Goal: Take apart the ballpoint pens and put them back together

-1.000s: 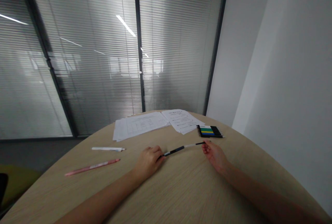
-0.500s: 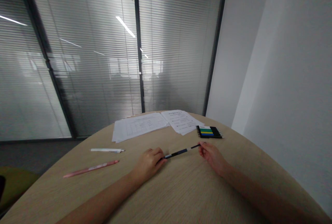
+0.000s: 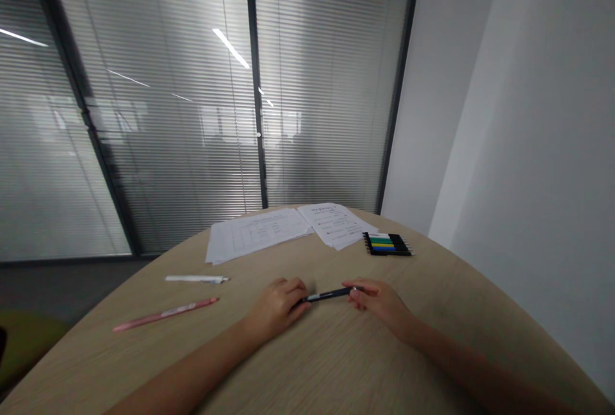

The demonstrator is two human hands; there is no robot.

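Note:
A dark pen (image 3: 329,294) with a pale band near its left end is held level between my two hands, just above the table (image 3: 307,364). My left hand (image 3: 279,303) pinches its left end. Around its right end are the closed fingers of my right hand (image 3: 372,296), which hide that tip. To the left lie a white pen (image 3: 195,279) and, nearer to me, a pink pen (image 3: 166,314). Behind my right hand is a flat row of several dark pens (image 3: 388,244) with white, green, yellow and blue parts.
Printed sheets (image 3: 259,233) lie at the table's far edge, with another sheet (image 3: 332,225) beside them reaching the row of pens. Beyond stands a glass partition with blinds (image 3: 331,82). A white wall (image 3: 538,146) rises on the right; something yellow-green (image 3: 29,344) is at lower left.
My right hand has moved left and slightly toward me, closer to my left hand. The thin dark rod that stretched between the pen and my right hand no longer shows.

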